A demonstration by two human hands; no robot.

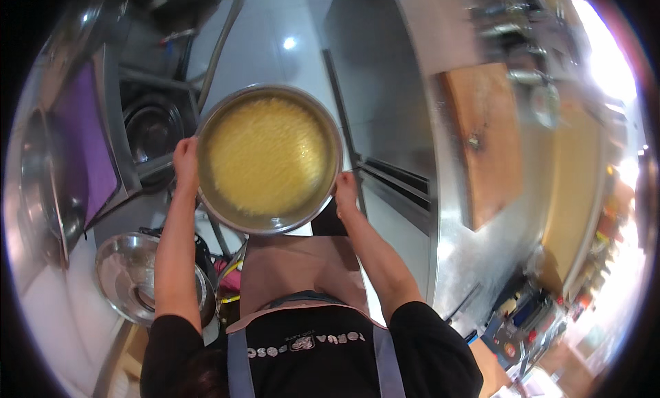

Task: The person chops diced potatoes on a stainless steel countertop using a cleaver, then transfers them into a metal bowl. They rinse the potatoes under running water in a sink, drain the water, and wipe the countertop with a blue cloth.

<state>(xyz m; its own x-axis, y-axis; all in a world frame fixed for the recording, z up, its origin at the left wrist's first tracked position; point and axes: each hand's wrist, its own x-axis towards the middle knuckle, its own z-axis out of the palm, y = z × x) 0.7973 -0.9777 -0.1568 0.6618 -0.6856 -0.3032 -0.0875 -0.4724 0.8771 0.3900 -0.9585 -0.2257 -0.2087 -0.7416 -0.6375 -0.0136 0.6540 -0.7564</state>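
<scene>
A large round metal bowl [202, 202] is held up in front of my body, over the floor. Inside it lies a yellow, grainy mass [268, 155] with a wet shine on its right part; what food it is I cannot tell. My left hand [186, 158] grips the rim on the left side. On the lower right side, my right hand [346, 189] is closed on the rim. The fingers under the bowl are mostly hidden.
To the right, a wooden cutting board [487, 140] lies on a steel counter [459, 259] above closed cabinet fronts. At left are a purple mat or panel [90, 140], a dark pan [152, 130] in a metal frame and a steel bowl [121, 264]. Tools stand at lower right.
</scene>
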